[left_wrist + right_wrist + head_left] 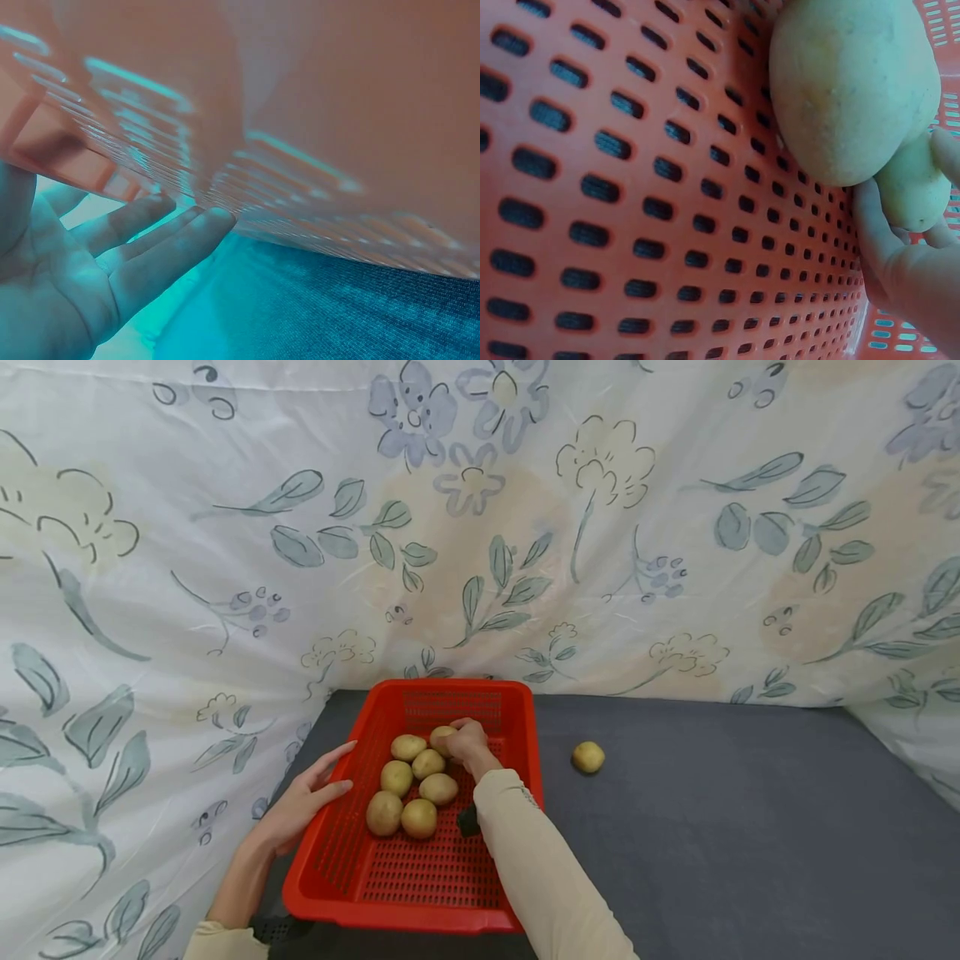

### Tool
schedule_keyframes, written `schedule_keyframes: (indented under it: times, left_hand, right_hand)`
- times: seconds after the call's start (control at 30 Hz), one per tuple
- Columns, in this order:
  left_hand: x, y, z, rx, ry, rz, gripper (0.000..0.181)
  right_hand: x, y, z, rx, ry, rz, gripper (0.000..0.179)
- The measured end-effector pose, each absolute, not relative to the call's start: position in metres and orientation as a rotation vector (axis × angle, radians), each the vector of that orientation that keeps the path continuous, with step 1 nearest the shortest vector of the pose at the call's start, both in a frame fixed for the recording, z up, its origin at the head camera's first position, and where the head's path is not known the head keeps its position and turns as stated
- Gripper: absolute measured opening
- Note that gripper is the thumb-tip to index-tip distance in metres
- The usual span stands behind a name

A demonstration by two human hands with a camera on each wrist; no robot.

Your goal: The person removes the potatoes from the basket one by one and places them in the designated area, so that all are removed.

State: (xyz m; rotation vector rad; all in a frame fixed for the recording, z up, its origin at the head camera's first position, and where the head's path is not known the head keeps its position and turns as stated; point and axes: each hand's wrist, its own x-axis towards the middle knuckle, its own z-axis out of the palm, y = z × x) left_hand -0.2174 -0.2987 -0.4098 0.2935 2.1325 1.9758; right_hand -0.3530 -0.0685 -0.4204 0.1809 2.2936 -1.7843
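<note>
"Potatoes (396, 778): state their positions, working left to right."

"Begin with the left hand (296, 806). Its fingers are extended and grasp nothing; the fingertips are at the outer left wall of the red perforated basket (397, 917). Whether they bear firmly on the wall, I cannot tell."

"Basket contents?"

"Seven potatoes, counting the one in hand, grouped around the middle of the basket and toward its rear."

"Condition of the right hand (468, 745)?"

"Inside the basket, closed round the rearmost potato (442, 739), thumb and fingers on either side of it. I cannot tell whether that potato is raised or resting on the basket floor."

"Items outside the basket?"

"One single potato (588, 757), located to the right, near but apart from the basket, on the dark grey table surface (720, 818). Floral-patterned fabric (487, 635) hangs behind."
</note>
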Motion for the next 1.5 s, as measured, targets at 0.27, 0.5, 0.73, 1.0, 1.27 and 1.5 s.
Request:
schedule_keyframes:
  times: [0.27,0.5,0.73,1.0,1.27,1.5]
  left_hand:
    - [-0.217,-0.298,-0.408,0.289,2.133,1.977,0.064]
    - [-0.216,-0.299,-0.409,0.295,2.123,1.976,0.065]
    - [-0.217,-0.300,-0.410,0.330,2.102,2.000,0.064]
    - [-0.217,-0.300,-0.411,0.332,2.105,2.001,0.064]
    - [-0.216,-0.300,-0.412,0.334,2.095,2.008,0.063]
    - [-0.216,-0.301,-0.412,0.329,2.108,1.999,0.064]
  right_hand:
    - [-0.354,-0.067,-0.419,0.170,2.318,-1.768,0.037]
    - [-0.348,-0.067,-0.415,0.190,2.317,-1.809,0.034]
    - [-0.346,-0.069,-0.405,0.160,2.364,-1.893,0.037]
    - [-0.346,-0.074,-0.399,0.161,2.297,-1.992,0.038]
    - [-0.339,-0.075,-0.389,0.089,2.177,-2.091,0.042]
    - [-0.333,-0.078,-0.381,0.027,2.100,-2.145,0.041]
